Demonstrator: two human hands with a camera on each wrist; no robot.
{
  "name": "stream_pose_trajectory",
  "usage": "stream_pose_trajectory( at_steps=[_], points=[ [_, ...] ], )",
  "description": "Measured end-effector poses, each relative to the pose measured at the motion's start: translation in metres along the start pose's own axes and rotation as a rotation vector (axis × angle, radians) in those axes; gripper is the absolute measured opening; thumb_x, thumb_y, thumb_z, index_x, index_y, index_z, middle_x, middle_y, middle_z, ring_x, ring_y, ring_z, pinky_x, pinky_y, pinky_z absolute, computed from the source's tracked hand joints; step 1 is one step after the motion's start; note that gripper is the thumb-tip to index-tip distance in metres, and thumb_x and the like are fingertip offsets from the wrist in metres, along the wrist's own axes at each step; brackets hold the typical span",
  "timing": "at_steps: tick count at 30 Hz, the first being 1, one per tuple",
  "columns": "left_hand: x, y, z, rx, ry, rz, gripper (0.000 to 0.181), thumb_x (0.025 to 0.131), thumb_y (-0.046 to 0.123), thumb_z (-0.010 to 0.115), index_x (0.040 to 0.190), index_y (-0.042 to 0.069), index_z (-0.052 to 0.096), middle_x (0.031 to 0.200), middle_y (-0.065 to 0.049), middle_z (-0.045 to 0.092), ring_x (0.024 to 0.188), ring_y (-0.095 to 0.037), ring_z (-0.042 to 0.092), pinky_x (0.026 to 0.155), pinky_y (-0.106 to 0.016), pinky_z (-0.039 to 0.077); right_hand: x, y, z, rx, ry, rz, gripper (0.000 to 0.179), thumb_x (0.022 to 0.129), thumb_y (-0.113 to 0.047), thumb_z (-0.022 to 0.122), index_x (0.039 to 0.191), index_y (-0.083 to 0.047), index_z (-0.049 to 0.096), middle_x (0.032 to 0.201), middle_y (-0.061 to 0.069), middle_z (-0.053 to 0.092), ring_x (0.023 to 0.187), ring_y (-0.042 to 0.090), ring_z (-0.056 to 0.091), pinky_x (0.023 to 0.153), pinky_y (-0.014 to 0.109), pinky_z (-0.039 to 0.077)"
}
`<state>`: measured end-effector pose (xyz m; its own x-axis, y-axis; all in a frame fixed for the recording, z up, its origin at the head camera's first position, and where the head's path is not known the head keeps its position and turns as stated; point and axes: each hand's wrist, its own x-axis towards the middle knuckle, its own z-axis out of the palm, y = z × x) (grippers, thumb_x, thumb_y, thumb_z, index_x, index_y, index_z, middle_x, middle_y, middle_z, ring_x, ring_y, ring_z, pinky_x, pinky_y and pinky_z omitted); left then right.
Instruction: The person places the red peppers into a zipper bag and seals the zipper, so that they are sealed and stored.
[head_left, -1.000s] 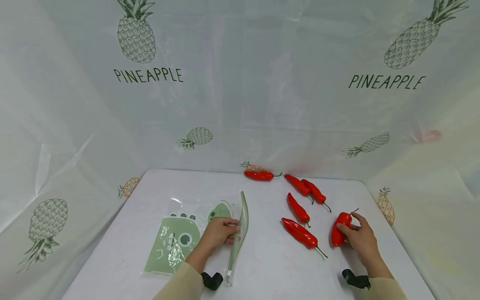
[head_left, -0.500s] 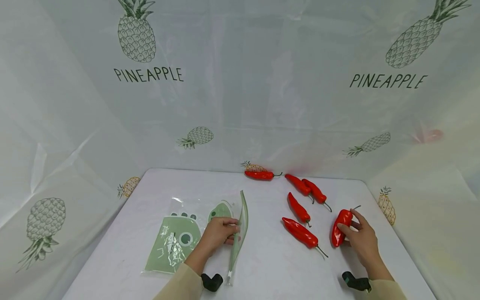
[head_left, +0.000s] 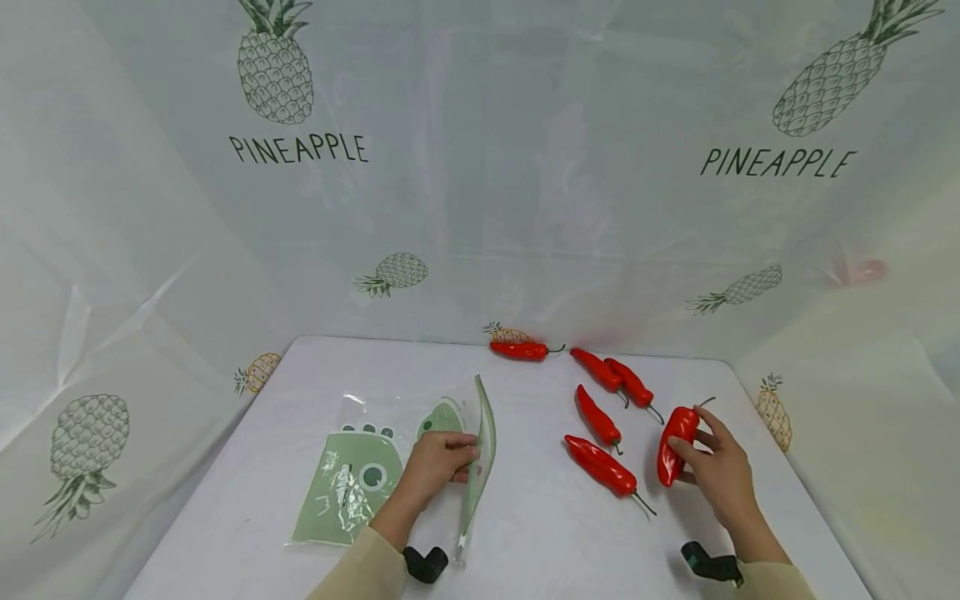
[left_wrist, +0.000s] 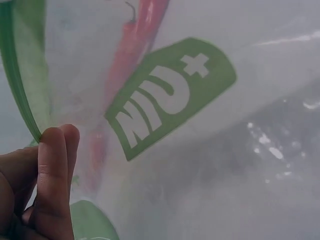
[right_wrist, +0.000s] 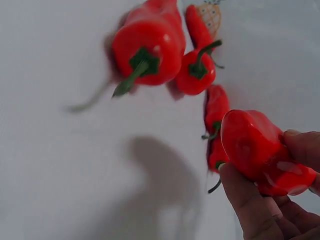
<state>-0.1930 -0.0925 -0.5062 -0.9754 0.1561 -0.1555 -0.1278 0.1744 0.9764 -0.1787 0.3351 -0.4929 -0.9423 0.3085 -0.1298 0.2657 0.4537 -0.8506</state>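
My left hand (head_left: 437,461) pinches the upper edge of a clear zip bag (head_left: 480,467) with a green zip strip and a green cartoon print, its mouth edge raised from the table. In the left wrist view the fingers (left_wrist: 52,175) grip the film beside the green NIU+ label (left_wrist: 170,95). On the right, my right hand (head_left: 720,475) holds a red chili pepper (head_left: 677,446), thumb on the near side, stem pointing up and away. A shadow under it in the right wrist view shows the pepper (right_wrist: 260,150) is off the table.
Several more red peppers lie between the hands and toward the back, the nearest pepper (head_left: 600,467) left of the held one. One pepper (head_left: 519,351) touches the back curtain (head_left: 525,208). The white table (head_left: 570,550) has curtains at its back and sides.
My right hand has lifted the pepper slightly up from the table and a little to the left. The bag's zip edge has tilted slightly, with my left hand still pinching it.
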Motion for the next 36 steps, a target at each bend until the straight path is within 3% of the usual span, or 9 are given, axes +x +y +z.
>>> stream_pose_trajectory(
  at_steps=[5,17,23,29,36],
  points=[
    [0.0,0.003,0.0,-0.023,0.0,-0.004,0.028,0.097,0.01,0.075,0.12,-0.006,0.075,0.107,-0.015,0.077,0.082,-0.016,0.077,0.074,-0.031,0.067,-0.008,-0.016,0.005,0.032,0.004,-0.028,0.086,0.104,-0.025,0.069,0.171,-0.022,0.014,0.16,0.034,0.036,0.136,0.054,0.047,0.07,0.036,0.068],
    [-0.002,0.004,0.0,-0.017,0.034,0.021,0.026,0.096,0.011,0.077,0.117,-0.004,0.077,0.108,-0.015,0.077,0.083,-0.018,0.078,0.074,-0.031,0.067,-0.028,-0.051,0.036,0.05,-0.047,-0.175,0.082,0.101,-0.021,0.074,0.168,-0.02,0.027,0.155,0.031,0.045,0.127,0.053,0.059,0.071,0.038,0.068],
    [-0.001,0.005,0.001,-0.011,0.051,0.035,0.025,0.095,0.011,0.078,0.115,-0.003,0.078,0.108,-0.015,0.078,0.081,-0.016,0.077,0.072,-0.031,0.067,-0.038,-0.073,0.058,0.087,-0.096,-0.216,0.079,0.098,-0.018,0.078,0.164,-0.022,0.036,0.152,0.028,0.05,0.122,0.047,0.064,0.074,0.042,0.068],
    [-0.003,0.008,0.003,-0.008,0.052,0.046,0.025,0.096,0.011,0.077,0.116,-0.003,0.077,0.109,-0.016,0.078,0.082,-0.018,0.078,0.072,-0.031,0.067,-0.047,-0.095,0.084,0.116,-0.142,-0.25,0.074,0.096,-0.015,0.08,0.16,-0.025,0.043,0.148,0.024,0.054,0.118,0.041,0.065,0.074,0.038,0.068],
    [-0.005,0.013,0.009,0.032,0.048,0.059,0.026,0.096,0.012,0.077,0.118,-0.002,0.077,0.108,-0.016,0.078,0.08,-0.02,0.079,0.071,-0.032,0.067,-0.061,-0.119,0.119,0.259,-0.225,-0.247,0.073,0.094,-0.011,0.08,0.157,-0.029,0.047,0.143,0.02,0.059,0.108,0.032,0.068,0.071,0.04,0.068]
  ],
)
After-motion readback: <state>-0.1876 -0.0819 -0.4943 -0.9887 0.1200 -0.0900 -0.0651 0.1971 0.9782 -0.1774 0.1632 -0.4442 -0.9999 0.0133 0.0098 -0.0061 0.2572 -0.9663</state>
